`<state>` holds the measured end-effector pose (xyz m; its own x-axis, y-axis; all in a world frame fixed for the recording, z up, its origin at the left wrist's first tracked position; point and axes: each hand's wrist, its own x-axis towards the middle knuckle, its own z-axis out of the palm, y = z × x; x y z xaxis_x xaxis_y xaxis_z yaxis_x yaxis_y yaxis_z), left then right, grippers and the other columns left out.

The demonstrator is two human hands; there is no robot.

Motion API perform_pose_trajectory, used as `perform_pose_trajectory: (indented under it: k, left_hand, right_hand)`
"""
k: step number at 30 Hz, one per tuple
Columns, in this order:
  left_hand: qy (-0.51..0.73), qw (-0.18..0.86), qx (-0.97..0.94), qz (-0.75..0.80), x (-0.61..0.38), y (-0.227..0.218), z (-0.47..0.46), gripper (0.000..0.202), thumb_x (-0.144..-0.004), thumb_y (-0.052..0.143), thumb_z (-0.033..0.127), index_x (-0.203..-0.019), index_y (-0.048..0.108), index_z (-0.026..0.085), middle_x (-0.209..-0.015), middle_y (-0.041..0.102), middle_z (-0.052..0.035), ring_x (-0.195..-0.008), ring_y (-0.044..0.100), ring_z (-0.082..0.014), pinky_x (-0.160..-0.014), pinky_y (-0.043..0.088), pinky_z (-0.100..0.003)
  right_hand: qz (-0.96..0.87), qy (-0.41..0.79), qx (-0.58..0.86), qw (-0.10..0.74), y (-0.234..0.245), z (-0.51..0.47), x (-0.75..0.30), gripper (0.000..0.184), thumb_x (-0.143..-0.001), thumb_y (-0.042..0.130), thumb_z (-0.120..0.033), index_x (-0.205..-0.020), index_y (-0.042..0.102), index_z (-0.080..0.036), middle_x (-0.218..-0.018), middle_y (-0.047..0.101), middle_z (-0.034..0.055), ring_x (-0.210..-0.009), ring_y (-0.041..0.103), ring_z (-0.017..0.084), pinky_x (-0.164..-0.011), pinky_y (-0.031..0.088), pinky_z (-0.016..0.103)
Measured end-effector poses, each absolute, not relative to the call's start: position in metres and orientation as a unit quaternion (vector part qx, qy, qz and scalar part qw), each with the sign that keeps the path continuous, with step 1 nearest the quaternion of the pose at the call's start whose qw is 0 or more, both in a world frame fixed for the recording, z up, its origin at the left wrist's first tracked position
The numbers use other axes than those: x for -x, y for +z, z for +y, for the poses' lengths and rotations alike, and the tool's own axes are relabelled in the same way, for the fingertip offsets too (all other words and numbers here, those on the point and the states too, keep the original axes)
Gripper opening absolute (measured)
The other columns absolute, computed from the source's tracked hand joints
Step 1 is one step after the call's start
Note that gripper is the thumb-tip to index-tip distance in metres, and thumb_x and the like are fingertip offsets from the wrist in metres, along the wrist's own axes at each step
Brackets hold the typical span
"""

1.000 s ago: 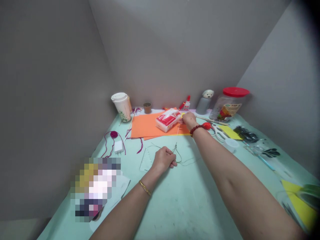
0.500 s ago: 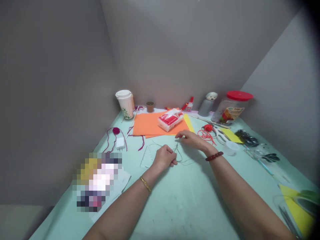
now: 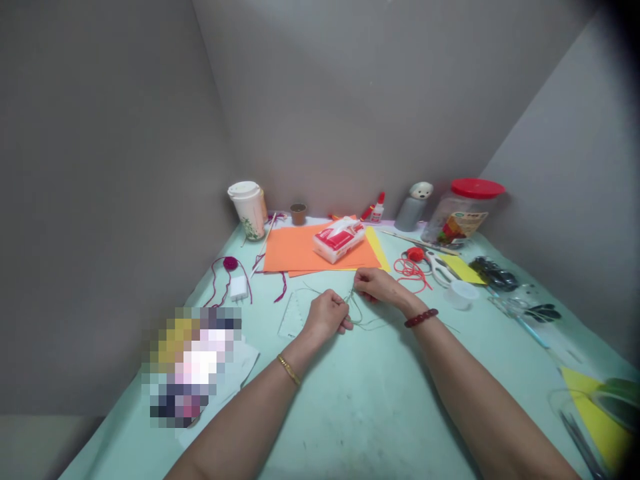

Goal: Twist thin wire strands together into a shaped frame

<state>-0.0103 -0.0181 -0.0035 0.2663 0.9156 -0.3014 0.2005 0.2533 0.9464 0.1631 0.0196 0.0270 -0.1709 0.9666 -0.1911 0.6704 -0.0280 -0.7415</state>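
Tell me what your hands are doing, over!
Left hand closed on thin green cord. Right hand pinching same cord. Clear plastic ruler lying beside left hand, not touching. Over.

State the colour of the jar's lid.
The lid is red, clearest in the head view.

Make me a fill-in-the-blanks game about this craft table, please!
The thin cord between the left hand and the right hand is ____.
The bangle near the left hand is ____.
The lid on the plastic jar is ____.
The paper under the tissue pack is ____.

Missing words: green; gold; red; orange.
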Motion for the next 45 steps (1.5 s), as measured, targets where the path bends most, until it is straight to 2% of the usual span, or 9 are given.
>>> perform_pose_trajectory:
  k: [3, 7, 11, 20, 28, 33, 37, 41, 45]
  left_hand:
    - [0.299, 0.591, -0.531, 0.528, 0.01, -0.001, -0.018, 0.01, -0.074, 0.054, 0.017, -0.078, 0.045, 0.018, -0.061, 0.063, 0.0008, -0.053, 0.066, -0.0153, -0.041, 0.044, -0.019]
    - [0.3, 0.594, -0.52, 0.536, 0.01, 0.001, -0.019, 0.012, -0.074, 0.055, 0.017, -0.077, 0.044, 0.018, -0.062, 0.064, -0.0006, -0.053, 0.065, -0.0153, -0.041, 0.044, -0.019]
    - [0.315, 0.599, -0.52, 0.521, 0.009, -0.001, -0.02, 0.012, -0.079, 0.054, 0.022, -0.075, 0.043, 0.018, -0.063, 0.063, -0.0005, -0.051, 0.064, -0.0143, -0.039, 0.043, -0.019]
    - [0.325, 0.582, -0.542, 0.512, 0.01, -0.004, -0.022, 0.022, -0.083, 0.052, 0.036, -0.073, 0.043, 0.018, -0.061, 0.061, 0.0002, -0.052, 0.065, -0.0154, -0.039, 0.042, -0.019]
    - [0.303, 0.544, -0.588, 0.516, 0.01, -0.008, -0.022, 0.014, -0.079, 0.051, 0.025, -0.071, 0.042, 0.019, -0.058, 0.061, 0.0023, -0.046, 0.061, -0.0115, -0.04, 0.039, -0.018]
    - [0.295, 0.565, -0.558, 0.532, 0.009, 0.0, -0.022, 0.016, -0.079, 0.053, 0.033, -0.077, 0.045, 0.019, -0.061, 0.062, 0.001, -0.048, 0.062, -0.0139, -0.04, 0.042, -0.02]
    - [0.277, 0.544, -0.567, 0.553, 0.006, 0.001, -0.02, 0.029, -0.078, 0.054, 0.046, -0.076, 0.049, 0.019, -0.059, 0.062, 0.0002, -0.047, 0.061, -0.0142, -0.042, 0.042, -0.022]
    - [0.262, 0.499, -0.622, 0.544, 0.005, -0.006, -0.018, 0.021, -0.079, 0.05, 0.035, -0.067, 0.05, 0.018, -0.055, 0.061, 0.0009, -0.046, 0.058, -0.0105, -0.047, 0.041, -0.02]
    - [0.247, 0.481, -0.642, 0.544, 0.007, -0.007, -0.017, 0.015, -0.078, 0.047, 0.029, -0.068, 0.049, 0.018, -0.054, 0.061, 0.0026, -0.046, 0.057, -0.0095, -0.049, 0.039, -0.019]
  right_hand:
    - [-0.678, 0.325, 0.623, 0.214, 0.02, 0.022, -0.16, 0.004, -0.074, 0.048, -0.019, -0.07, 0.048, -0.017, -0.058, 0.053, -0.002, -0.049, 0.044, 0.011, -0.047, 0.03, 0.021]
    - [-0.691, 0.267, 0.623, 0.251, 0.011, 0.022, -0.158, 0.006, -0.075, 0.048, -0.021, -0.071, 0.048, -0.017, -0.066, 0.054, -0.0011, -0.063, 0.045, 0.012, -0.055, 0.03, 0.022]
    - [-0.691, 0.229, 0.617, 0.298, 0.004, 0.02, -0.161, 0.01, -0.076, 0.045, -0.026, -0.071, 0.047, -0.017, -0.067, 0.053, -0.0015, -0.064, 0.045, 0.013, -0.057, 0.03, 0.024]
    - [-0.675, 0.28, 0.603, 0.32, 0.002, 0.016, -0.168, 0.019, -0.073, 0.05, -0.035, -0.074, 0.056, -0.017, -0.069, 0.056, -0.0015, -0.066, 0.047, 0.013, -0.059, 0.034, 0.023]
    - [-0.689, 0.255, 0.597, 0.322, 0.004, 0.014, -0.165, 0.019, -0.075, 0.048, -0.034, -0.075, 0.054, -0.017, -0.069, 0.056, -0.0012, -0.066, 0.047, 0.013, -0.061, 0.033, 0.024]
    - [-0.696, 0.254, 0.59, 0.32, 0.004, 0.014, -0.165, 0.02, -0.076, 0.048, -0.035, -0.075, 0.055, -0.017, -0.07, 0.056, -0.001, -0.066, 0.047, 0.013, -0.061, 0.033, 0.024]
    - [-0.697, 0.262, 0.585, 0.323, 0.003, 0.015, -0.165, 0.018, -0.076, 0.048, -0.034, -0.076, 0.056, -0.017, -0.07, 0.056, -0.0012, -0.066, 0.047, 0.013, -0.061, 0.033, 0.024]
    - [-0.698, 0.258, 0.585, 0.323, 0.003, 0.016, -0.166, 0.017, -0.076, 0.048, -0.032, -0.076, 0.056, -0.017, -0.071, 0.057, -0.0013, -0.067, 0.048, 0.013, -0.062, 0.034, 0.024]
    - [-0.702, 0.242, 0.588, 0.321, 0.003, 0.016, -0.164, 0.015, -0.077, 0.048, -0.03, -0.075, 0.055, -0.017, -0.07, 0.056, -0.0013, -0.066, 0.048, 0.013, -0.061, 0.033, 0.024]
